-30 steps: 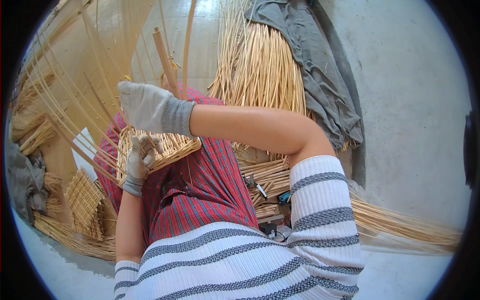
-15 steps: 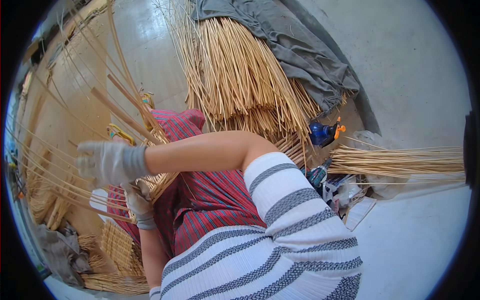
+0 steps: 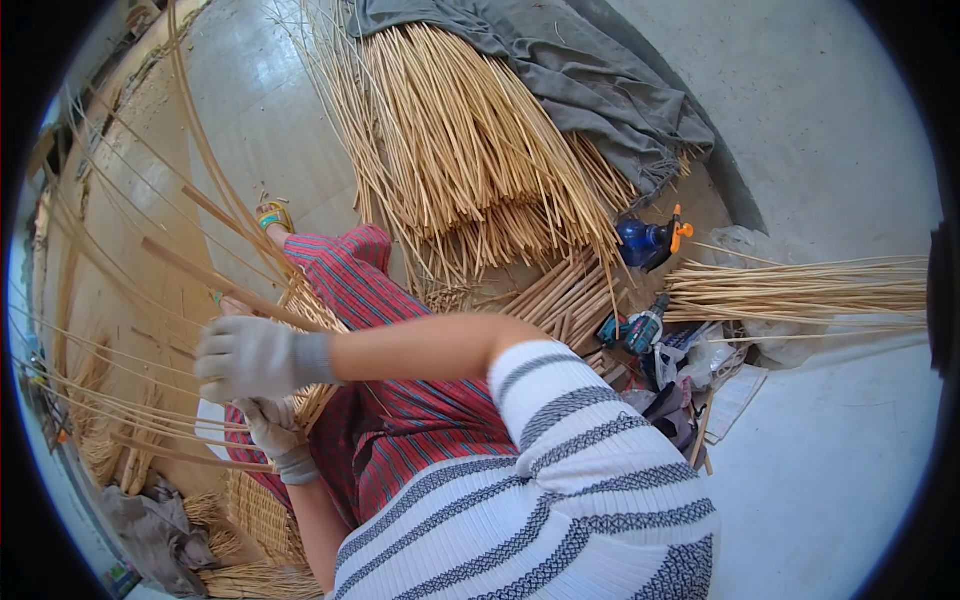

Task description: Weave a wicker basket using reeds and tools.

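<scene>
Both my hands wear pale work gloves with grey cuffs. On my lap lies a partly woven wicker piece (image 3: 318,395), with long loose rods fanning out to the left and up. My left hand (image 3: 270,428) is closed at its edge, gripping the wicker. Just above it is my right hand (image 3: 245,358), its fingers curled in at the rods; what they hold is hidden behind the glove. My right forearm crosses over part of the weaving. A thick rod (image 3: 190,268) slants up past my right hand.
A large bundle of wicker rods (image 3: 450,140) lies ahead under a grey cloth (image 3: 600,90). To the right are a blue spray bottle (image 3: 640,242), a teal power drill (image 3: 635,328) and another rod bundle (image 3: 800,292). A woven wicker panel (image 3: 260,515) stands at lower left.
My right hand has moved right and down, closer above my left hand. Its fingers, stretched and blurred before, are now curled in. The whole view has shifted slightly.
</scene>
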Demonstrator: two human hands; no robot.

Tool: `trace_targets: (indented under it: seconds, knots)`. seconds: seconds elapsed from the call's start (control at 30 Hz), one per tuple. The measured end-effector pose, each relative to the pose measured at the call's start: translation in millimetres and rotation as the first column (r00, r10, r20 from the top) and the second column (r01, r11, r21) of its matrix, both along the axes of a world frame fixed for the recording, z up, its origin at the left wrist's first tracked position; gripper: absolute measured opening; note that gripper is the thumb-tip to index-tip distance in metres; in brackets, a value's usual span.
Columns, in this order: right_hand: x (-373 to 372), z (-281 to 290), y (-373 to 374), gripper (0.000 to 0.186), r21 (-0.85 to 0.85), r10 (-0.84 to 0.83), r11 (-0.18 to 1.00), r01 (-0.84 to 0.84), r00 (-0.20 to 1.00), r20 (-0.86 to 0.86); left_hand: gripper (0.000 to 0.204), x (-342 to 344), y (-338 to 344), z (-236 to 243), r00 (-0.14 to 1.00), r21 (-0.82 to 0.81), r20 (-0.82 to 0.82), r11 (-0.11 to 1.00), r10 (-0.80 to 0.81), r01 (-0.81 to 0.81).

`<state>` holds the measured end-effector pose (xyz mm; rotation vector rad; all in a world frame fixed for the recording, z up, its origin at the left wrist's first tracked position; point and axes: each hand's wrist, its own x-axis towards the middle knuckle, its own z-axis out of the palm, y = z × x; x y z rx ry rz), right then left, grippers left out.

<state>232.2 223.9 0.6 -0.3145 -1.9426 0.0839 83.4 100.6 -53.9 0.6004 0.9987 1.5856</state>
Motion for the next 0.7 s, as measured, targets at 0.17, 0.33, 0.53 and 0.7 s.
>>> trace_targets:
  seconds: [0.17,0.33,0.53,0.7]
  knots:
    - [163,-83,-28,0.029,-0.498,-0.412,0.793,0.35,0.911,-0.015,0.037,14,-7,12,0.973,-0.08,-0.219,0.993,0.067,-0.086]
    - [360,-187,-60,0.025,-0.592,-0.736,-0.053,0.804,0.369,0.567,0.035,26,-1,13,0.931,-0.147,-0.289,0.951,0.223,-0.273]
    - [516,-255,-54,0.042,-0.544,-0.627,-0.592,0.595,0.085,0.775,0.023,36,5,6,0.858,-0.139,-0.431,0.92,0.278,-0.368]
    - [530,-275,-36,0.032,-0.711,-0.651,-0.689,0.137,0.313,0.691,0.016,47,14,7,0.756,-0.067,-0.575,0.904,0.311,-0.423]
